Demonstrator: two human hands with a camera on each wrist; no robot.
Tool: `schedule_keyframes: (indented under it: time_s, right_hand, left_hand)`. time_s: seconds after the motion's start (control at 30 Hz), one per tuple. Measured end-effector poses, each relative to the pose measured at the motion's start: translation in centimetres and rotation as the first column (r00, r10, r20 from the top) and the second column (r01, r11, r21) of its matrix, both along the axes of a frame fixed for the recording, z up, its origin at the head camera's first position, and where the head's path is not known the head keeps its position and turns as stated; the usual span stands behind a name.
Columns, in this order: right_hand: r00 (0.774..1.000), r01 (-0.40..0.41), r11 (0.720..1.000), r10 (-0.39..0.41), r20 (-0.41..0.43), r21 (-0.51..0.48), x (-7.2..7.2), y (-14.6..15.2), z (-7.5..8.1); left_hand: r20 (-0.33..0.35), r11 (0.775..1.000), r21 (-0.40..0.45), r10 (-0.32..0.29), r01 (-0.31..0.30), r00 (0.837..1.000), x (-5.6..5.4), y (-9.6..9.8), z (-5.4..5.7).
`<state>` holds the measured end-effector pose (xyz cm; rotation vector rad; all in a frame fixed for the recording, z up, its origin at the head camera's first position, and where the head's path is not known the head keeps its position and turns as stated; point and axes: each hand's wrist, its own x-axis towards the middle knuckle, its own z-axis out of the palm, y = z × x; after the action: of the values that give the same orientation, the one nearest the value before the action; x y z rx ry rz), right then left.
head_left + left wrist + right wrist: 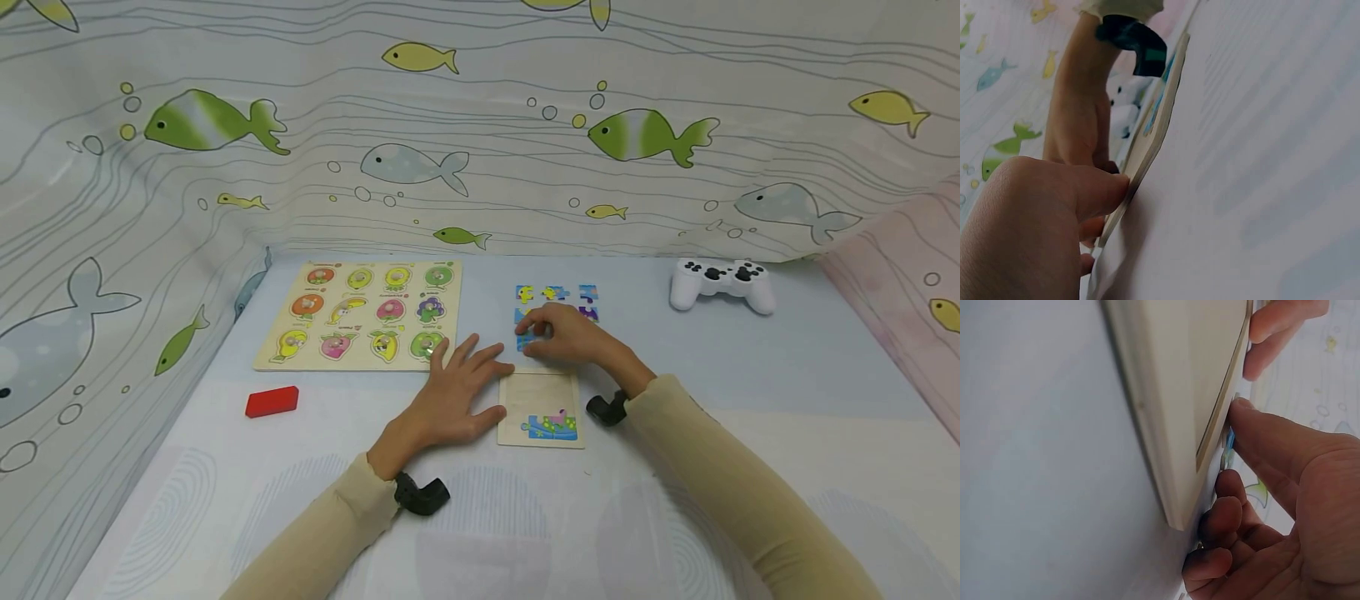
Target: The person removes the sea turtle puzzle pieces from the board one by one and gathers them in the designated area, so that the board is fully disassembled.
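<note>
A shallow wooden puzzle tray (536, 392) lies in front of me, with joined blue, green and pink pieces (551, 427) in its lower right. My left hand (457, 400) has its fingers spread, and its thumb (1107, 190) rests against the tray's left edge in the left wrist view. Beyond the tray, my right hand (562, 333) reaches over loose jigsaw pieces (555, 293) in blue, yellow and purple. Thumb and fingers pinch a blue puzzle piece (1229, 447), seen edge-on in the right wrist view. Some loose pieces are hidden under this hand.
A wooden fruit peg board (360, 325) lies at the back left, its near right corner under the left fingertips in the head view. A red block (272, 402) sits at the left. At the back right rests a white game controller (722, 285). Fish-patterned cloth (510, 108) rises behind.
</note>
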<state>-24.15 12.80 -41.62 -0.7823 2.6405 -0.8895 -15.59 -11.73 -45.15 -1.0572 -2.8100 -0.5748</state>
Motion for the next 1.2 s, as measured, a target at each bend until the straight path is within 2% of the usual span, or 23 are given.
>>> schedule_keyframes:
  time_s: [0.2,0.53,0.8,1.0,1.2]
  right_hand:
    - [1.000,0.001,1.000,-0.001,-0.005,-0.014,0.0,0.1,-0.1]
    - [0.999,0.048,0.996,-0.046,0.025,-0.080,0.1,0.5,-0.2]
    - [0.996,0.082,0.993,-0.079,0.038,-0.085,0.8,1.2,0.0]
    - [0.996,0.082,0.989,-0.076,0.053,-0.120,1.5,2.1,0.0]
    - [0.998,0.042,0.990,-0.035,0.049,-0.138,2.3,3.0,0.0]
  left_hand:
    - [-0.002,1.000,-0.005,0.003,-0.003,1.000,0.0,0.1,0.1]
    - [0.001,1.000,-0.010,0.007,-0.007,1.000,0.0,0.1,-0.1]
    - [-0.009,1.000,-0.021,0.006,-0.006,1.000,-0.1,0.1,0.0]
    - [-0.010,0.999,-0.030,0.013,-0.014,1.000,-0.1,0.1,0.1]
    - [-0.009,1.000,-0.014,0.009,-0.010,1.000,0.0,0.2,0.1]
